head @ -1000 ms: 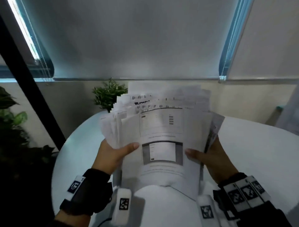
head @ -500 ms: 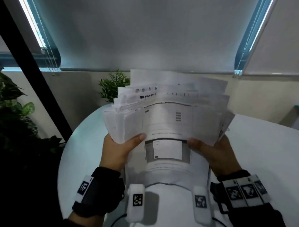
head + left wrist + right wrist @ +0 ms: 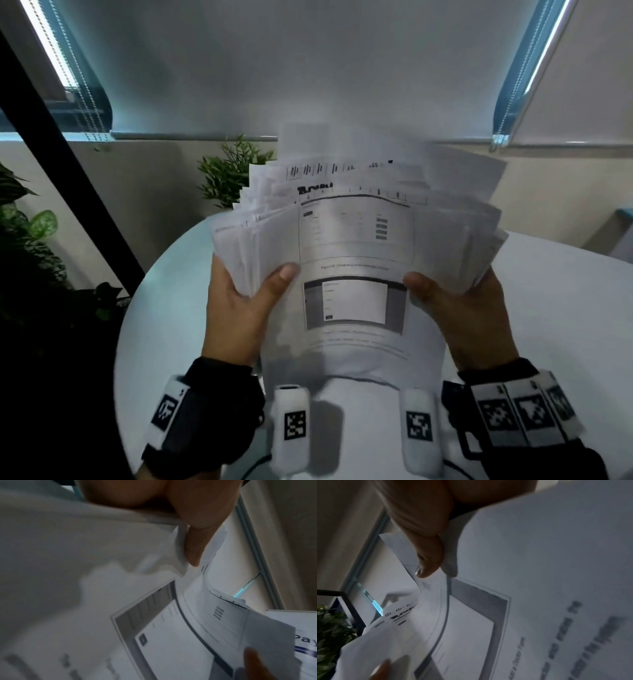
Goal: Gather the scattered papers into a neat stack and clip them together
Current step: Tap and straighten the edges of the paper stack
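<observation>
A thick, uneven stack of printed papers [image 3: 356, 246] stands upright above the round white table [image 3: 548, 308], its top edges fanned out and staggered. My left hand [image 3: 239, 308] grips the stack's left side, thumb on the front sheet. My right hand [image 3: 459, 308] grips the right side the same way. The front sheet shows a grey-framed screenshot [image 3: 354, 305]. In the left wrist view my left thumb [image 3: 193, 545] presses on the papers [image 3: 154, 615]. In the right wrist view my right thumb [image 3: 428, 561] lies on the front sheet [image 3: 539, 574]. No clip is in view.
Potted green plants [image 3: 236, 171] stand behind the table's far left edge, and more foliage [image 3: 30, 240] fills the left side. A black diagonal post [image 3: 68, 171] rises at the left. A drawn window blind [image 3: 308, 68] hangs behind.
Both hands have lifted the stack a little and shifted it right. The sheets look more spread at the upper right edge.
</observation>
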A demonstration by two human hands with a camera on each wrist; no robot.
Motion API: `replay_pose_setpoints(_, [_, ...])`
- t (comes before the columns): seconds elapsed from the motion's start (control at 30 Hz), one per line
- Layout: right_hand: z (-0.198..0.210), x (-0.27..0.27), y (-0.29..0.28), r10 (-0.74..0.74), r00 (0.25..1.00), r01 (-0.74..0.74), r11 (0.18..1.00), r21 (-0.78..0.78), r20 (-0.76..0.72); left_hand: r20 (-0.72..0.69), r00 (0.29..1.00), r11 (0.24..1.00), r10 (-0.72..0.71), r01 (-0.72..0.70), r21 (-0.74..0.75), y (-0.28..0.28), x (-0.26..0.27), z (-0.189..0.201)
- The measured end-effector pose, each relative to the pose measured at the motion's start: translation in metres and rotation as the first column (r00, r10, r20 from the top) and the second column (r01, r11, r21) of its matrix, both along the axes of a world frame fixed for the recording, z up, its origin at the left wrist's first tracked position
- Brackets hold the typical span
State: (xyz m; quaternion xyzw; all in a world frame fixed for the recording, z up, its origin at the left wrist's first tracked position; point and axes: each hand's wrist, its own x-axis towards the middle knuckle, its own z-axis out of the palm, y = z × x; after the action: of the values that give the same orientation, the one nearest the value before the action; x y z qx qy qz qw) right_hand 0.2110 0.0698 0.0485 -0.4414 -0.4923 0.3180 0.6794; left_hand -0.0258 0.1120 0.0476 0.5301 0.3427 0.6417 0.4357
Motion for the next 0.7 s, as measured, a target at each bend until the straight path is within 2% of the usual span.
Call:
replay_pose_setpoints(0.1, [0.0,0.025,0.004,0.03,0.999,-0.031,0.999,0.032,0.037,0.033,0.993,0.994,-0.11,0.11,0.0,0.01,-0.026,0.0])
replay_pose_setpoints(0.2, [-0.012,0.023,0.004,0.121,0.993,-0.12,0.992,-0.041,0.008,-0.049,0.979,0.979,-0.199,0.197,-0.045,0.007,-0.025,-0.005])
replay_pose_setpoints(0.33, [-0.015,-0.001,0.008,0.128,0.992,-0.127,0.992,-0.012,0.021,-0.094,0.987,0.992,-0.127,0.127,-0.005,0.0,0.001,-0.002])
replay_pose_setpoints(0.4, [-0.01,0.012,0.009,0.121,0.993,-0.121,0.992,0.032,-0.012,-0.075,0.989,0.991,-0.125,0.128,0.037,0.008,-0.008,0.001])
replay_pose_setpoints(0.5, [-0.015,0.034,0.009,0.214,0.975,-0.213,0.977,0.018,-0.058,-0.075,0.985,0.988,-0.157,0.155,-0.022,0.018,-0.023,-0.005])
replay_pose_setpoints(0.57, [-0.021,0.029,0.01,0.205,0.979,-0.204,0.977,-0.064,0.017,-0.156,0.975,0.987,-0.157,0.149,-0.066,0.02,-0.014,-0.01])
replay_pose_setpoints(0.63, [-0.016,0.012,0.011,0.161,0.982,-0.149,0.982,-0.119,0.099,-0.224,0.972,0.997,-0.073,0.063,-0.053,0.019,0.0,-0.01])
replay_pose_setpoints(0.7, [-0.001,0.006,0.014,0.107,0.987,-0.096,0.991,-0.097,0.123,-0.196,0.98,0.999,-0.036,0.029,-0.038,0.017,0.009,-0.001])
